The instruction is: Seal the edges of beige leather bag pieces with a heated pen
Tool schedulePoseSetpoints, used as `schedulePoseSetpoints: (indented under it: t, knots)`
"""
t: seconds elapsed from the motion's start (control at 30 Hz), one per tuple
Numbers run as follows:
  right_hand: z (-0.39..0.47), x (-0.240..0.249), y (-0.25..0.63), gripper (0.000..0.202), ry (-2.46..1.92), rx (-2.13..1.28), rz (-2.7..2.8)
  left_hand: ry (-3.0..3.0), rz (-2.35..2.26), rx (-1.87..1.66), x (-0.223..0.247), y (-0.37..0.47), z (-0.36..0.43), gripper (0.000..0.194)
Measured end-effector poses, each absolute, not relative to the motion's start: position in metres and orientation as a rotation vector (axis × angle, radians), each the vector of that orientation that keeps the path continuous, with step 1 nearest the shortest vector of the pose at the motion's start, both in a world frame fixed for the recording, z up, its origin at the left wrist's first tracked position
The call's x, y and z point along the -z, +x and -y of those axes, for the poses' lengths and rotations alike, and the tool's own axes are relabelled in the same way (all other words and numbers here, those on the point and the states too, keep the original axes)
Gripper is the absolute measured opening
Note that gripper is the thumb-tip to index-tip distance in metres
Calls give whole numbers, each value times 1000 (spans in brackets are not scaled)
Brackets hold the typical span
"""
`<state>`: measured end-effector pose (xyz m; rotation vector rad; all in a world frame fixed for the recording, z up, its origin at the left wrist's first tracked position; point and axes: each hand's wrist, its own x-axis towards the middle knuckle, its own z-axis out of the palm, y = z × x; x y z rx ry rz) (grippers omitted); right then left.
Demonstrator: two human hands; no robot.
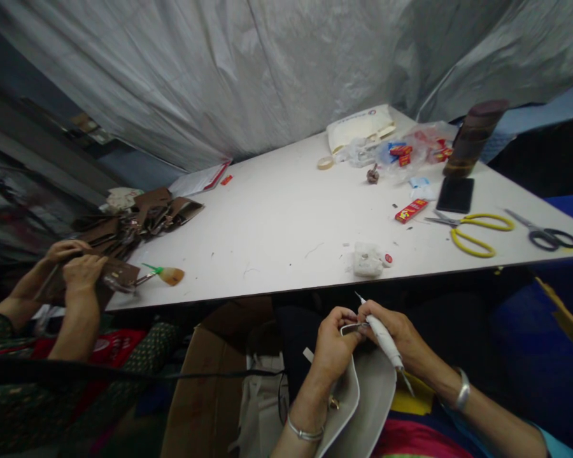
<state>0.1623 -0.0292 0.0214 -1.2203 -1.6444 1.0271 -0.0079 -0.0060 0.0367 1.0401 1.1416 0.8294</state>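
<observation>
Over my lap lies a white leather-like bag point(379, 404), its flap folded open and a small gold-coloured metal fitting point(334, 403) on it. My left hand point(333, 343) pinches a narrow strap end point(352, 328) of the bag, dark on its inner side. Right beside it, my right hand point(395, 331) grips a white-wrapped tool point(384, 340) with a thin metal point at each end. The fingertips of both hands meet at the strap. One point of the tool sticks out past the right fingers towards the table edge.
On the white table point(267, 222) are yellow-handled scissors point(477, 229), black-handled scissors point(549, 236), a phone point(455, 194), a bottle point(475, 140), a tape roll point(325, 163) and a clear packet point(367, 259). A co-worker's hands point(83, 267) handle brown pieces at left. A cardboard box point(205, 388) stands below.
</observation>
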Motion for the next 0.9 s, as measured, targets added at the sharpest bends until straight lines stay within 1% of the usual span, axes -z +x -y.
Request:
schedulePoseSetpoints:
  t: [0.2,0.4,0.63,0.8,0.9]
  knots:
    - [32,-24,162,12,-1212,-1005,1639,1026,-1116,-836,-36,-6,7,27]
    - [34,-19,164,13,-1209,-994,1652,976,-1097,-863,-33,-5,8,32]
    - [37,-17,167,14,-1214,-919,1733,984,-1107,-903,-30,-6,12,31]
    - [40,-28,171,23,-1228,-1000,1727,1003,-1120,-905,-32,-7,13,29]
    - [41,-32,171,23,-1199,-1100,1606,1014,-1121,-905,-34,-7,13,30]
